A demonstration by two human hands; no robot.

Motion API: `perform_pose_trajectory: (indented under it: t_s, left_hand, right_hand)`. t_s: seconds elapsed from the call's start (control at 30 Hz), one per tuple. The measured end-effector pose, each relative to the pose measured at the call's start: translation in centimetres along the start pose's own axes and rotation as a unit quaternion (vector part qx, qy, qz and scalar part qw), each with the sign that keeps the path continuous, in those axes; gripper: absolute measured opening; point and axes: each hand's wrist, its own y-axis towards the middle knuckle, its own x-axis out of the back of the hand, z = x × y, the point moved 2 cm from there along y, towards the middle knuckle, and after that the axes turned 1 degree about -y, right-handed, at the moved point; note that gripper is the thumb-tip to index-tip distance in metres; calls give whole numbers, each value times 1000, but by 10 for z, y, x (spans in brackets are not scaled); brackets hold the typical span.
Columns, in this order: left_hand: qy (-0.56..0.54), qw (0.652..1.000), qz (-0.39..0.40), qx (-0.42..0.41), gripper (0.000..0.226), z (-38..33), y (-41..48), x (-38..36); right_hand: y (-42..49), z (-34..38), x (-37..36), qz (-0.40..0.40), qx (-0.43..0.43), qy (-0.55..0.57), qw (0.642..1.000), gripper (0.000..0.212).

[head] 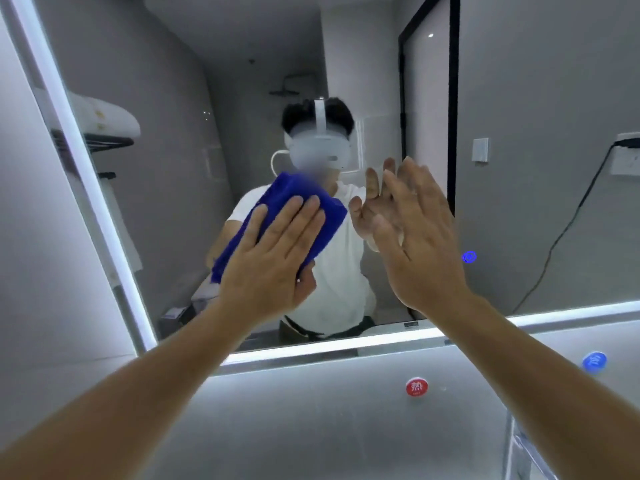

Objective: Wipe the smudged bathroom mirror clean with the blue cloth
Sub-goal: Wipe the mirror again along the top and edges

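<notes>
The bathroom mirror [180, 140] fills most of the view, framed by a lit white strip. My left hand [273, 258] lies flat on the folded blue cloth [294, 199] and presses it against the glass near the mirror's middle. Just to the right, my right hand [422, 237] is held up with its fingers spread and its palm toward the glass, holding nothing. Its reflection shows right behind it. The mirror reflects a person in a white shirt wearing a headset.
Below the mirror the grey wall carries a red round hot-water tag [416, 387] and a blue round tag [594, 362]. A blue touch button [469, 257] glows on the mirror's lower right. A socket with a black cable [627, 147] shows at the right.
</notes>
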Motion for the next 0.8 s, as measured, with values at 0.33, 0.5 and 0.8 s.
perform_pose_trajectory:
  t_s: [0.33, 0.5, 0.8]
  left_hand:
    - [4, 952, 95, -292, 68, -9, -40, -3]
    - [40, 997, 20, -68, 73, 55, 52, 25]
    - [31, 951, 107, -288, 69, 39, -5, 15]
  right_hand:
    - [6, -2, 10, 15, 14, -1, 1000, 54]
    - [27, 19, 8, 4, 8, -9, 1000, 56]
    - [42, 26, 19, -6, 41, -2, 999, 55]
